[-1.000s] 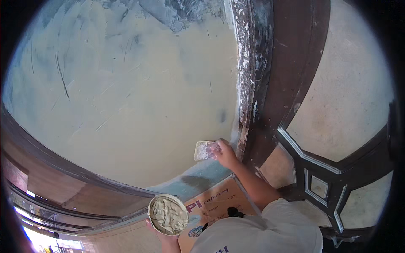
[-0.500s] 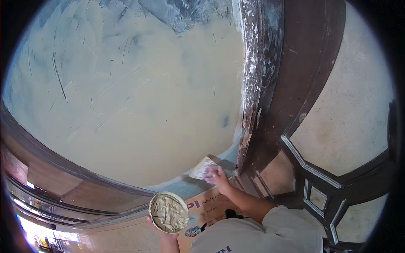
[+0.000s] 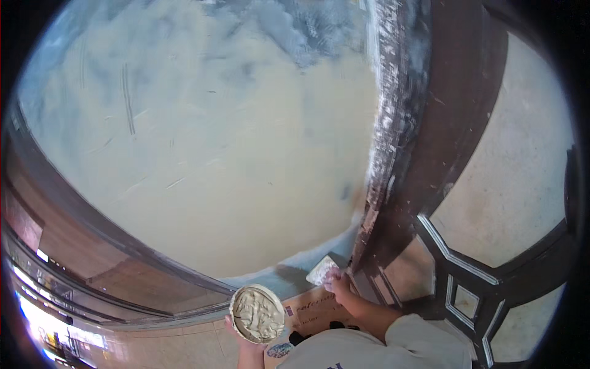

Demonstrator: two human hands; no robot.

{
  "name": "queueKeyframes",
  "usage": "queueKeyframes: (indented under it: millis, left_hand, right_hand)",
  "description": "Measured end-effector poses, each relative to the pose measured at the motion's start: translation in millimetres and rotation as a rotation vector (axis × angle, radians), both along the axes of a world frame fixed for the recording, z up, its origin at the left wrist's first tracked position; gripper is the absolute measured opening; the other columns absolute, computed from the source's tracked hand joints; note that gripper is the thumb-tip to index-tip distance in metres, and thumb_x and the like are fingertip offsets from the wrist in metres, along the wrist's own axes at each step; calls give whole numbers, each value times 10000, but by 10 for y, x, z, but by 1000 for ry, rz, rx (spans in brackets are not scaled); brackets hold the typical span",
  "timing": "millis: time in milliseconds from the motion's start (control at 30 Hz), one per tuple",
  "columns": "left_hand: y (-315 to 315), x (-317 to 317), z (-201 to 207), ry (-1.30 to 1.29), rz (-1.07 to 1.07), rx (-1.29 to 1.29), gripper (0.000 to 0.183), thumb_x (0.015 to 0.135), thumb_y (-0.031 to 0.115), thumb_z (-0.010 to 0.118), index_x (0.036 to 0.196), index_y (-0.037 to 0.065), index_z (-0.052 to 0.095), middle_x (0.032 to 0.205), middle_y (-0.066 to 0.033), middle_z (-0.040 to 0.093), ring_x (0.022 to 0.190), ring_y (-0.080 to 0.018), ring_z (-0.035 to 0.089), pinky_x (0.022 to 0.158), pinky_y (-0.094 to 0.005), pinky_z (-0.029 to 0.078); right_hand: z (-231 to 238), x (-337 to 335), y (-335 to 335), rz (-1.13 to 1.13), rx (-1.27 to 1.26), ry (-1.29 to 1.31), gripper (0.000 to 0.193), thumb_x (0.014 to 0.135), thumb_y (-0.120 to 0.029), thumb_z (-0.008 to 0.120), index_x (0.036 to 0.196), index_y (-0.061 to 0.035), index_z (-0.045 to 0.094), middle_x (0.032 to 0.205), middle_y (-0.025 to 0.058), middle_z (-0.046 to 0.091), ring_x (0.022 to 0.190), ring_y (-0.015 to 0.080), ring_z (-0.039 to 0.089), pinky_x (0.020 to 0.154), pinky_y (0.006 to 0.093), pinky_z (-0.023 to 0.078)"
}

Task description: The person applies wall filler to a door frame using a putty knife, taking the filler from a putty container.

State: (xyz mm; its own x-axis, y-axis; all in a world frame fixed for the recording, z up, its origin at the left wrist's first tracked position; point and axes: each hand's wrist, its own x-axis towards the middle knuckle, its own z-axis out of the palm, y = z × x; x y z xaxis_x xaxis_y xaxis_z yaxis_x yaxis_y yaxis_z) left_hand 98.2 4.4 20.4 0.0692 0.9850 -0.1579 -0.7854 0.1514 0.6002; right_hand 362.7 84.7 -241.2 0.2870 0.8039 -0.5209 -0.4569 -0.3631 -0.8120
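Low at the centre, my left hand holds up a round tub from its left side. Thick beige-grey filler paste with a ridged surface fills it. To its right, my right hand is closed on a filling knife with a wide, pale, paste-smeared blade. The blade is at the bluish lower strip of the wall panel, close to its bottom right corner. Whether its edge touches the wall I cannot tell. Cream filler covers most of the panel, with bluish patches showing toward the top.
A dark, white-flecked upright frame borders the panel on the right, beside a dark door with pale inset panels. A dark ledge curves along the lower left. Printed cardboard lies on the tiled floor by my feet.
The view has shifted, so the wall sits lower and further right in it. My right hand with the filling knife has moved slightly down and right along the panel. The tub stays in my left hand.
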Motion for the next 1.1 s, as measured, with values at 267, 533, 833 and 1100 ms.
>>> queueKeyframes:
  millis: [267, 533, 833, 1100]
  left_hand:
    - [4, -234, 287, -64, -7, 120, 879, 814, 743, 468, 1447, 134, 418, 1444, -116, 463, 1295, -321, 476, 1059, -506, 421]
    - [2, -448, 863, -66, 128, 290, 1037, 722, 744, 569, 1476, 68, 341, 1446, -141, 448, 1315, -309, 470, 1088, -470, 419]
    - [-188, -621, 856, 31, 145, 368, 979, 779, 762, 477, 1479, 90, 346, 1453, -129, 439, 1302, -316, 474, 1081, -472, 414]
    - [-232, -768, 595, -60, 88, 438, 1037, 742, 724, 576, 1480, 43, 317, 1431, -142, 454, 1262, -300, 512, 1051, -452, 452]
  right_hand:
    - [1701, -243, 281, 285, 352, -195, 138, 947, -61, 553, 1073, -47, 497, 938, 73, 602, 782, 138, 612, 616, 286, 527]
    - [3425, -928, -45, 329, 1087, -976, 248, 751, -46, 733, 974, -62, 626, 1041, 99, 603, 946, 267, 616, 787, 383, 522]
    - [3623, -1343, -232, 236, 1348, -1347, 313, 674, -117, 801, 973, -162, 719, 1069, 66, 616, 973, 269, 586, 836, 436, 462]
    - [3617, -1712, -287, 189, 1464, -1289, 354, 681, -170, 804, 1023, -210, 720, 1089, 31, 598, 947, 263, 563, 809, 440, 411]
